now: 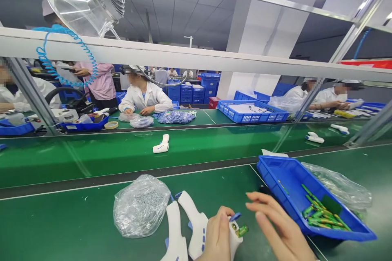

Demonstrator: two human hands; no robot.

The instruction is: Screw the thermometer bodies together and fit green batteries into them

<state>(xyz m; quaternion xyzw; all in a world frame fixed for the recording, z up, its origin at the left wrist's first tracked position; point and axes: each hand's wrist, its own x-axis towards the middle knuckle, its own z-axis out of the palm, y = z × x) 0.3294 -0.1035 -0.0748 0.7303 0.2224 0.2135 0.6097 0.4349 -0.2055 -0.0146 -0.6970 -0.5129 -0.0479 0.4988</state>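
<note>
The left hand (218, 234) has a closed grip around a white forehead thermometer (235, 239), held upright at the bottom edge of the view. A green battery (242, 231) sits at the thermometer's open end, tilted and partly inside it. The right hand (275, 222) has an open grip, its fingers curved, just beside the battery; whether they touch it is hard to tell. Two more thermometers (194, 222) lie side by side on the green table (79, 220), touching the left hand's side, with a clear plastic bag (141, 206) of small parts left of them. To the right, a tilted blue tray (283, 183) holds a heap of green batteries (321, 214), and another clear bag (335, 185) lies behind it.

Beyond, a green conveyor belt (92, 159) carries a white thermometer (161, 144). Across it, a co-worker (145, 98) in a white coat sits near bagged blue parts (175, 117), with stacked blue crates (186, 94) behind.
</note>
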